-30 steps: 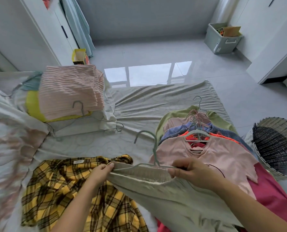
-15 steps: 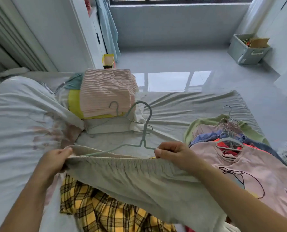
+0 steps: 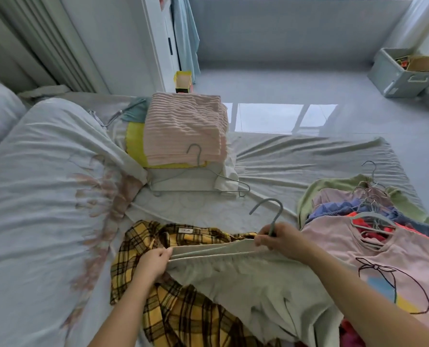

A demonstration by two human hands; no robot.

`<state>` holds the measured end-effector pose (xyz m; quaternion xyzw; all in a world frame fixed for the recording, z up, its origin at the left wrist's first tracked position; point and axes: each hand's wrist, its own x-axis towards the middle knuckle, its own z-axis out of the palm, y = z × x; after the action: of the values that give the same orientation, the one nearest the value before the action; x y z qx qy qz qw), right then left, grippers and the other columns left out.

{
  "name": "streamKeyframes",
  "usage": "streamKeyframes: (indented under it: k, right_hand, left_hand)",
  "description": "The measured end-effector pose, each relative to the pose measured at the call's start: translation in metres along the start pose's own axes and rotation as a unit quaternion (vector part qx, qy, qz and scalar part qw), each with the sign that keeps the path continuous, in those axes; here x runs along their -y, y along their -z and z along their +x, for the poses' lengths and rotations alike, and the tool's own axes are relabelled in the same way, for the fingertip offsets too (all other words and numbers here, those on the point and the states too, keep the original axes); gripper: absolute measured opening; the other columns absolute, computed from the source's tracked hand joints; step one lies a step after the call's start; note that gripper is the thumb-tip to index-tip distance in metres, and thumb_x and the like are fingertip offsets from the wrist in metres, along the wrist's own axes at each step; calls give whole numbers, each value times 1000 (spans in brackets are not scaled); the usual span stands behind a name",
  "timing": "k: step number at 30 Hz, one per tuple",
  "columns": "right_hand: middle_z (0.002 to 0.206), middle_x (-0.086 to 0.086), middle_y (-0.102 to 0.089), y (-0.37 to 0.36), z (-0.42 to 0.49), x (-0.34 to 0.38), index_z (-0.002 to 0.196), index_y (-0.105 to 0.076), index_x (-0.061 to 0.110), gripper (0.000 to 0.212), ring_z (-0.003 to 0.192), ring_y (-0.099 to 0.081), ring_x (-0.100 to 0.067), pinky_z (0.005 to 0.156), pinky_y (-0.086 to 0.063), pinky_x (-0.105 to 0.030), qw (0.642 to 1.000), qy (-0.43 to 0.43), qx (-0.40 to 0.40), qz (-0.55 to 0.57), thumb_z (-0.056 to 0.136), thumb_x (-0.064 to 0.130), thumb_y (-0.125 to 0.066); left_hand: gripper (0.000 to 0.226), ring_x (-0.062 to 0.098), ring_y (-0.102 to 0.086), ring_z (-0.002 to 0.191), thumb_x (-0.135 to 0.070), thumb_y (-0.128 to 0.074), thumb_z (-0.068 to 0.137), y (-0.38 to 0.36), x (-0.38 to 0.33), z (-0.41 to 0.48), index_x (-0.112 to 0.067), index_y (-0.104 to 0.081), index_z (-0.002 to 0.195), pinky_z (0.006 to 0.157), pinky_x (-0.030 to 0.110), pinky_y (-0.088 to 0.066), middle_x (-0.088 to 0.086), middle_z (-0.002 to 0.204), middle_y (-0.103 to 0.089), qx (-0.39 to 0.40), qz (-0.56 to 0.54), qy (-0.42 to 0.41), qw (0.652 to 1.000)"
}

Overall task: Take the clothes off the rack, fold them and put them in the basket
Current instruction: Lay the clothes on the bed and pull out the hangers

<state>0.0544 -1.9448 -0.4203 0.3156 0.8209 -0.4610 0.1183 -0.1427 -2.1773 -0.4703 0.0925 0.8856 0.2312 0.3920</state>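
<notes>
A pale grey-green garment (image 3: 248, 279) with an elastic waistband lies across the bed in front of me. My left hand (image 3: 153, 262) pinches the left end of its waistband. My right hand (image 3: 281, 240) grips the right end together with the neck of a grey-green hanger (image 3: 271, 211), whose hook stands up above my fingers. Under the garment lies a yellow plaid shirt (image 3: 173, 306). To the right is a heap of clothes on hangers, topped by a pink T-shirt (image 3: 388, 266). The basket is out of view.
A folded stack, with a pink ribbed piece (image 3: 183, 128) on top, sits at the far side of the bed; two bare hangers (image 3: 198, 181) lie against it. A rolled white duvet (image 3: 40, 186) fills the left. A grey storage box (image 3: 403, 73) stands on the floor.
My hands have come closer together and lower, so the waistband is less stretched. The hanger has swung right, and my right hand now grips its neck. The view shifted slightly right.
</notes>
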Motion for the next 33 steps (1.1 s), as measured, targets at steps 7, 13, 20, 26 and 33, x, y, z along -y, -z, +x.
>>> streamKeyframes:
  k: [7,13,20,26,33]
  right_hand:
    - [53,3,-47,10,-21,-36,70,-69,16,37,54,-43,-10,53,-37,-18,917,-4,-159,365,68,53,-73]
    - [53,5,-47,-2,1,-27,70,-68,18,24,56,-39,-12,53,-33,-18,961,-8,-94,261,92,18,-57]
    - [63,8,-58,-38,35,-1,73,-67,23,12,62,-50,-6,64,-40,-21,973,9,6,231,83,17,-70]
    - [88,7,-63,-26,52,-43,100,-65,17,13,79,-57,-4,76,-44,-18,1000,-24,4,17,88,13,-62]
    - [82,-4,-63,-58,66,-69,75,-52,28,24,83,-62,-23,79,-47,-34,995,-87,-44,15,95,15,-49]
  left_hand:
    - [28,28,-63,80,-25,-46,98,-58,34,-5,-1,-61,95,65,37,-55,13,89,-61,77,-99,151,981]
    - [59,28,-48,110,-26,-71,77,-52,-4,-10,-9,-41,124,92,39,-41,13,120,-47,-278,111,-327,896]
    - [34,14,-63,76,-47,-49,84,-31,-74,5,-18,-67,88,72,22,-40,-5,80,-67,-71,276,-466,838]
    - [12,6,-55,67,-23,-61,88,40,-46,49,-15,-70,88,59,24,-40,-15,71,-59,-36,89,-368,925]
    - [15,18,-58,84,-19,-66,86,42,-22,107,-11,-69,98,69,18,-42,1,92,-63,-30,139,-287,947]
